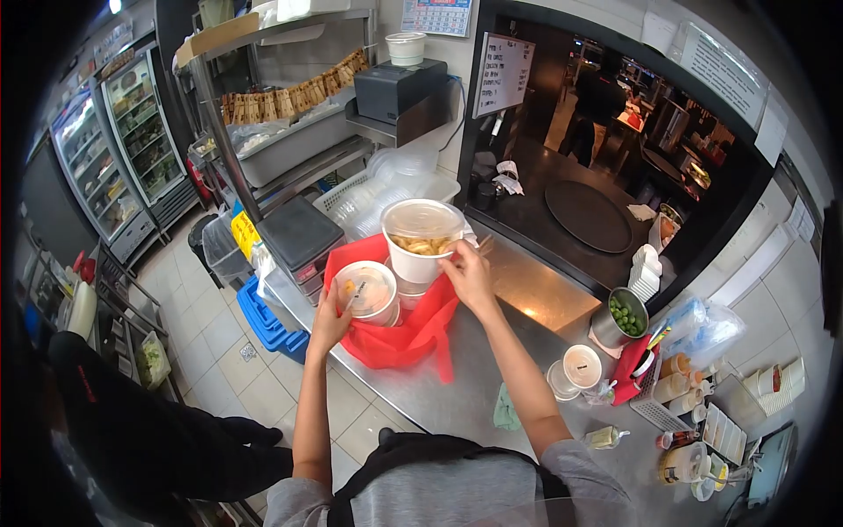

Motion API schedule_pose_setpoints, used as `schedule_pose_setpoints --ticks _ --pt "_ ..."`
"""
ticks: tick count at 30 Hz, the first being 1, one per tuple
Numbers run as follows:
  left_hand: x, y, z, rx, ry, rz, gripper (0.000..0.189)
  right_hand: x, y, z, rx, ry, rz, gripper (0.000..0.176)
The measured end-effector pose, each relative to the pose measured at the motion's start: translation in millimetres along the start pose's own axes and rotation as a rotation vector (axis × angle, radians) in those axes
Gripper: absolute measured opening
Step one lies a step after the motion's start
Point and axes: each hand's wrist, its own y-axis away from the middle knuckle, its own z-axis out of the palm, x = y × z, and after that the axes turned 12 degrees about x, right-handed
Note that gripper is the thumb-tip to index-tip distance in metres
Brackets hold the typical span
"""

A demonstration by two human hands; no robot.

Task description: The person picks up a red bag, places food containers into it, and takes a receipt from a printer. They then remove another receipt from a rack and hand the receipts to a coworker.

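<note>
A red cloth-like bag (430, 338) lies open on the steel counter with several lidded food tubs in it. The right-hand tub is a white paper tub (417, 263) with a clear lid and golden, chip-like pieces of food inside. My right hand (471, 277) pinches its rim from the right. To its left and lower is another lidded tub (367, 290), with pale contents under a clear lid. My left hand (329, 321) is curled against this tub's left side, thumb near the lid. More clear tubs show partly beneath and between these two; their contents are hidden.
Behind the bag are stacked clear lids (395, 180) in a white basket and a dark lidded box (299, 233). At right stand a metal pot (625, 314) of green pieces, lidded cups (581, 365) and a green cloth (506, 409). A person in dark clothes (149, 422) stands at left.
</note>
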Motion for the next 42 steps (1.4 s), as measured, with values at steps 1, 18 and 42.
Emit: schedule_pose_setpoints --ticks 1,18,42 --pt "2.8 0.2 -2.9 -0.026 0.032 -0.031 0.068 1.2 0.2 7.4 -0.013 -0.007 0.02 0.021" --pt "-23.5 -0.8 2.7 -0.063 -0.009 0.129 0.076 57.0 6.4 48.5 -0.032 0.108 -0.015 0.021" --pt "9.8 80.1 131.6 -0.534 -0.604 0.543 0.079 -38.2 85.8 -196.6 -0.068 0.958 0.235 0.07"
